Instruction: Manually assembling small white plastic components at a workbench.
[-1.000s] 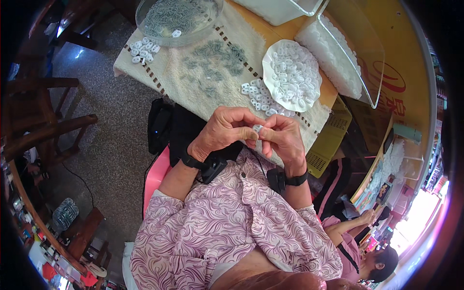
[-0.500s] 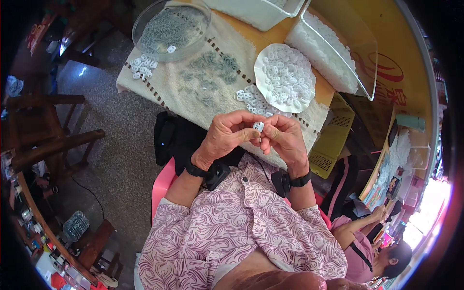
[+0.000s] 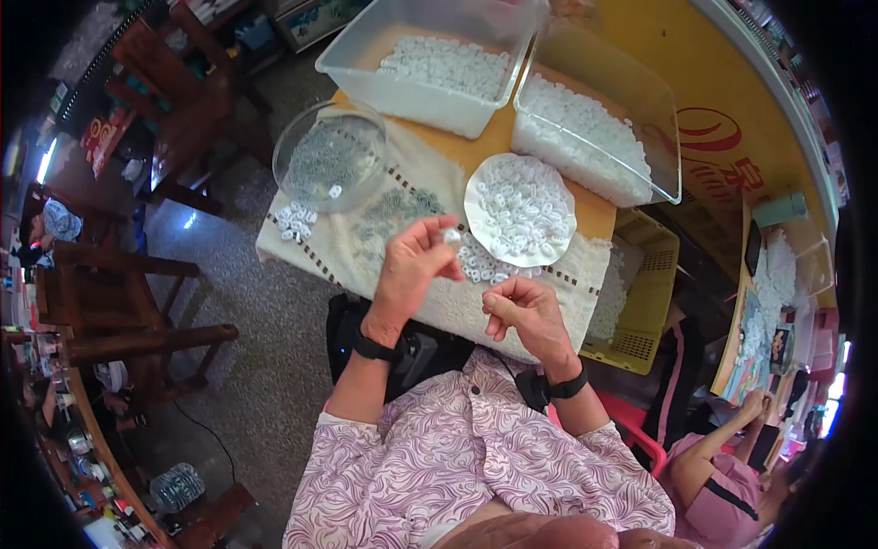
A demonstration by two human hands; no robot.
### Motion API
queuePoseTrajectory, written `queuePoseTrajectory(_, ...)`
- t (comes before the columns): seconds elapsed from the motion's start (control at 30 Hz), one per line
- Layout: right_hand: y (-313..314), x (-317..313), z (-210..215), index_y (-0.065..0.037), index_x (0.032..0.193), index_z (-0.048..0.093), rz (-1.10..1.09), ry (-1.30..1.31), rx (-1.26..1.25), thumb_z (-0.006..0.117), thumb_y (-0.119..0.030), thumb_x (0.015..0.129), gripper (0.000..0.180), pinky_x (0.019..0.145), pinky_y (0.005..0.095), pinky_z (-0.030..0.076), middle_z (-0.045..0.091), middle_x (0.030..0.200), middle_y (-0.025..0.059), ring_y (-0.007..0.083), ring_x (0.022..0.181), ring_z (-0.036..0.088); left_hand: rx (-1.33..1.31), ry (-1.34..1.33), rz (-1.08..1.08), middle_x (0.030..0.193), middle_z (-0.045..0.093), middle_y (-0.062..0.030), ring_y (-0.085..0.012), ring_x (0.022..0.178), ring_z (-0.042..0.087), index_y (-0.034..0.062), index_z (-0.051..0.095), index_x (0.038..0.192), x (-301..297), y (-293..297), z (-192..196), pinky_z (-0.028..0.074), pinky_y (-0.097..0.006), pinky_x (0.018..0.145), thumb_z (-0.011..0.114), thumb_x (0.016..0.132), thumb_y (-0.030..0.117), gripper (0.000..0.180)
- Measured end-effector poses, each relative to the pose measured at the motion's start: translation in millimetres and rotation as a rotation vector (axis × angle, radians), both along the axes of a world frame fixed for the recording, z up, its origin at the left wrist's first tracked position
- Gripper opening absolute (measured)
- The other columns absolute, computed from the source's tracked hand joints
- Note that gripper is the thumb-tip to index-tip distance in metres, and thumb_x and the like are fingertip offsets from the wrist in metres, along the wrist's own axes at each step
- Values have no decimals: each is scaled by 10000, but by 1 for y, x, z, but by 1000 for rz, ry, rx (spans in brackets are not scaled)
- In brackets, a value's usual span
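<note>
My left hand (image 3: 412, 270) is raised over the cloth-covered table (image 3: 366, 265) and pinches a small white ring-shaped part (image 3: 451, 236) at its fingertips. Lower and to the right, my right hand (image 3: 523, 316) has its fingers curled together; whether it holds anything I cannot tell. Just beyond both hands lies a loose heap of white parts (image 3: 480, 263) on the cloth. Behind it stands a white plate (image 3: 485, 178) piled with the same parts. A clear round bowl (image 3: 293, 146) of small grey pieces stands at the left.
Two clear plastic tubs (image 3: 366, 73) (image 3: 658, 137) of white parts stand at the table's far side. A yellow crate (image 3: 649, 302) sits to the right. Dark wooden chairs (image 3: 128, 311) stand on the left. Another person in pink (image 3: 722, 457) sits at the lower right.
My hands have come apart. The left hand lifted away toward the table with the white part; the right hand stayed low. The view tilted up, bringing the tubs into sight.
</note>
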State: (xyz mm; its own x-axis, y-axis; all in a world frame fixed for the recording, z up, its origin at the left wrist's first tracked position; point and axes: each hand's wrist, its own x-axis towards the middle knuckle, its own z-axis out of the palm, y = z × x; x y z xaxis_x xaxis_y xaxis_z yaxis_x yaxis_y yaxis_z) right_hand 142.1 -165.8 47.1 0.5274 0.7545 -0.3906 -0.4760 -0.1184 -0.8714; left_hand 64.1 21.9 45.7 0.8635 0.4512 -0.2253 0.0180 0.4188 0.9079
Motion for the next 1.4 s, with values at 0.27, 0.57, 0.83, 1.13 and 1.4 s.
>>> queuePoseTrajectory(0.27,-8,-4,1,20,904,616,3,16,37,652,-127,884,152,488,212,493,621,764,40,97,587,615,89,-197,7,829,622,-84,-159,697,639,-106,547,1118,109,76,63,575,-286,673,608,868,59,306)
queuePoseTrajectory(0.57,-17,12,0,4,881,616,-75,-110,11,648,-137,886,145,494,216,488,610,733,34,92,571,600,175,-227,200,901,622,-125,-181,736,645,-137,537,1119,84,75,44,586,-310,701,627,868,66,335)
queuePoseTrajectory(0.83,-12,13,-11,1,880,623,-49,-133,-14,646,-126,882,129,485,204,479,616,745,29,81,566,597,513,215,242,779,654,-48,-82,591,577,-32,665,975,-6,40,-8,495,-242,550,648,867,125,191)
queuePoseTrajectory(1.13,-9,7,-17,-1,882,626,6,-119,-42,644,-132,886,133,485,211,479,613,740,25,85,557,596,1139,325,321,781,628,-151,-273,683,624,22,674,851,-38,32,-52,500,-363,620,640,774,45,88)
queuePoseTrajectory(1.4,-13,17,-17,10,890,627,-35,-147,-75,645,-146,889,157,491,207,477,611,702,28,81,567,595,1243,417,226,826,583,-164,-351,755,602,29,650,800,-25,27,-55,489,-421,668,671,757,83,72)
